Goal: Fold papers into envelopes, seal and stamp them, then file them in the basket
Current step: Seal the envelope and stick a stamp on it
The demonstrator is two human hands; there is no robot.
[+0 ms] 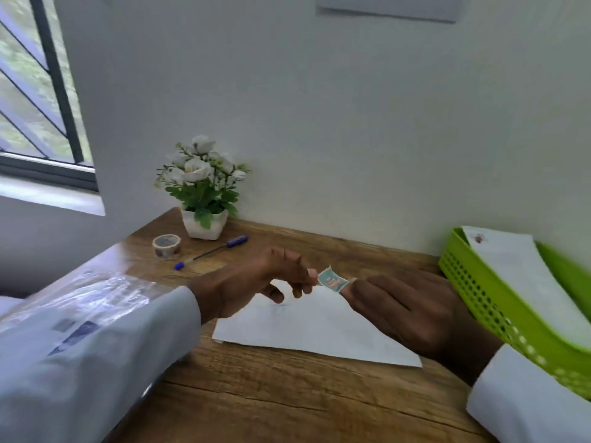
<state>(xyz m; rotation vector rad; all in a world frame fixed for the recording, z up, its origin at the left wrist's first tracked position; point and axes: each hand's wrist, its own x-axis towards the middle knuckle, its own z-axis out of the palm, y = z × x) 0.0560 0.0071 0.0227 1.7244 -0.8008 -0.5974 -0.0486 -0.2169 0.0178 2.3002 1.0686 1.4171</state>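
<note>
One stamp (333, 280) between two hands (323, 292).

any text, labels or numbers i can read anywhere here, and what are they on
No text is legible.
Stamp, pinched between left hand and right hand: printed design, too blurred to read.
Plastic-wrapped pack: dark label patches, blurred.
Tape roll: pattern only.
Paper in green basket: small mark, unreadable.

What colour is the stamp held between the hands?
Teal stamp with a pinkish motif and white serrated edge; head view.
</note>
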